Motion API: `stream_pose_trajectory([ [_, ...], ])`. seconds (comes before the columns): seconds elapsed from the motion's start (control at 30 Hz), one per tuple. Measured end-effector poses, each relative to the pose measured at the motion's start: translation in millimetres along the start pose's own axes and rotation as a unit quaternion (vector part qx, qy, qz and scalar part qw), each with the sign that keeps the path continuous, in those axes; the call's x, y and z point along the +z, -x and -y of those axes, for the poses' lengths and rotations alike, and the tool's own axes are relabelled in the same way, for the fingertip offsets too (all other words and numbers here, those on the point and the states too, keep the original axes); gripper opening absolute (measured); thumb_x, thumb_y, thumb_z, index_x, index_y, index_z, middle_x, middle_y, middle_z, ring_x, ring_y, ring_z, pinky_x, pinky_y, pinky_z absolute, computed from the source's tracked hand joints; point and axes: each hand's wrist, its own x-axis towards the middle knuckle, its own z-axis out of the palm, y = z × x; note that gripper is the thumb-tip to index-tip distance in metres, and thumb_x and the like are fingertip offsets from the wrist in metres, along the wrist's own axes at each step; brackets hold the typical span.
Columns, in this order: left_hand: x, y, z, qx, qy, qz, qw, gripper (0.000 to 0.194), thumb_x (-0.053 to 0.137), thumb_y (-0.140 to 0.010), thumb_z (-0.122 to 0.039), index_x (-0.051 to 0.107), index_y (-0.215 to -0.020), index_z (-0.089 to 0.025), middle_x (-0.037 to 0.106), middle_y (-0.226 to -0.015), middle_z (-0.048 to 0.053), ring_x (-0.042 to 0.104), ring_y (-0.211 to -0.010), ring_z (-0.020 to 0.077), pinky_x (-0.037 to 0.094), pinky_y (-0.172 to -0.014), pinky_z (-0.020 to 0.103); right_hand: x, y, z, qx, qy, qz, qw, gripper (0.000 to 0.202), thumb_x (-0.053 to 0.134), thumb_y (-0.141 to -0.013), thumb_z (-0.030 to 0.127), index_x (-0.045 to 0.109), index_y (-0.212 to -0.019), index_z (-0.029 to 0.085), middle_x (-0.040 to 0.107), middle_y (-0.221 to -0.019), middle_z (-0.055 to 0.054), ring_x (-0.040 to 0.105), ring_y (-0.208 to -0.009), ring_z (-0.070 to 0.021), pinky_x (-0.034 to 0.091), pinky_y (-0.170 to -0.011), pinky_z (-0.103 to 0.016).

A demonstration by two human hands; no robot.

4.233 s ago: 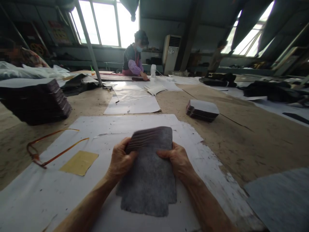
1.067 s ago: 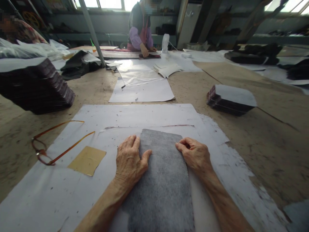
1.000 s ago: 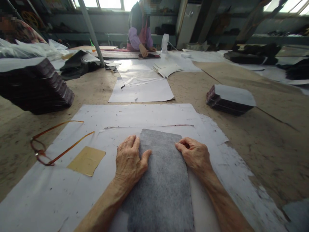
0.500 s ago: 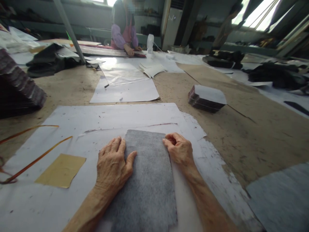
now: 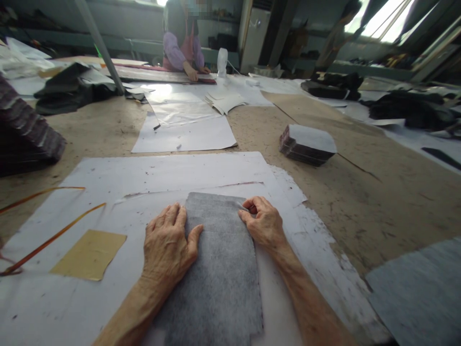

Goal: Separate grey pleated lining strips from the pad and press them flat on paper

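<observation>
Two bare hands at one gray fabric piece (image 5: 219, 269), which lies lengthwise on a white paper sheet (image 5: 108, 178) spread over the surface (image 5: 259, 139). Left hand (image 5: 167, 235): open, palm down, fingers extended beside the piece's left edge, thumb resting on top of it. Right hand (image 5: 264, 221): closed, thumb and fingers pinching the far right corner; fabric slightly creased there.

Positions, all relative to the gray fabric piece:
- Left: tan square (image 5: 90, 254), flat on the white paper sheet; beyond it, orange glasses (image 5: 55, 238), partly out of view.
- Far left: tall dark stack (image 5: 25, 129), cut off by the view's edge.
- Beyond, to the right: small stack (image 5: 309, 144) with a pale top.
- Right, well apart: pale gray sheet (image 5: 421, 288).
- Straight beyond: second paper (image 5: 187, 137); farther off, a person (image 5: 182, 43) in purple sleeves, near a clear bottle (image 5: 222, 62).
</observation>
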Motion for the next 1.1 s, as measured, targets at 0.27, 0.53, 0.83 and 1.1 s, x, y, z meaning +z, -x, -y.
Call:
stream_pose_trajectory([
  [0.27,-2.9,-0.9,-1.8,-0.004,0.011,0.0,1.0,0.045,0.043,-0.083,-0.04,0.056,-0.114,-0.008,0.054,-0.124,0.016,0.047,-0.115,0.0292,0.035,-0.095,0.041,-7.0,0.8,8.2,0.104,0.064,-0.001,0.993,0.021,0.055,-0.072,0.043,0.058,-0.072,0.023,0.061,-0.057,0.002,0.055,-0.056,-0.0156,0.031,-0.052,-0.025],
  [0.53,-4.8,-1.8,-3.8,-0.021,0.019,0.019,0.999,0.047,0.044,-0.083,-0.038,0.054,-0.118,-0.008,0.052,-0.126,0.015,0.045,-0.117,0.0286,0.034,-0.097,0.041,-6.6,0.6,9.1,0.097,0.089,0.016,0.991,0.023,0.052,-0.072,0.039,0.056,-0.056,0.022,0.049,-0.045,0.005,0.045,-0.045,-0.0115,0.027,-0.048,-0.023],
  [0.83,-3.1,-1.8,-3.5,-0.02,0.016,0.025,0.999,0.048,0.042,-0.084,-0.039,0.053,-0.12,-0.008,0.051,-0.128,0.015,0.044,-0.119,0.0274,0.033,-0.098,0.041,-7.0,0.9,8.0,0.07,0.08,0.005,0.994,0.02,0.051,-0.069,0.034,0.055,-0.055,0.022,0.053,-0.047,0.005,0.046,-0.045,-0.0108,0.026,-0.047,-0.022],
  [1.1,-4.1,-0.9,-3.5,-0.012,0.011,0.013,1.0,0.046,0.042,-0.084,-0.037,0.055,-0.117,-0.008,0.052,-0.126,0.016,0.045,-0.117,0.0292,0.035,-0.096,0.042,0.0,3.4,3.4,0.039,0.109,-0.025,0.993,0.016,0.051,-0.071,0.032,0.055,-0.059,0.021,0.058,-0.053,0.002,0.049,-0.05,-0.0123,0.028,-0.049,-0.023],
])
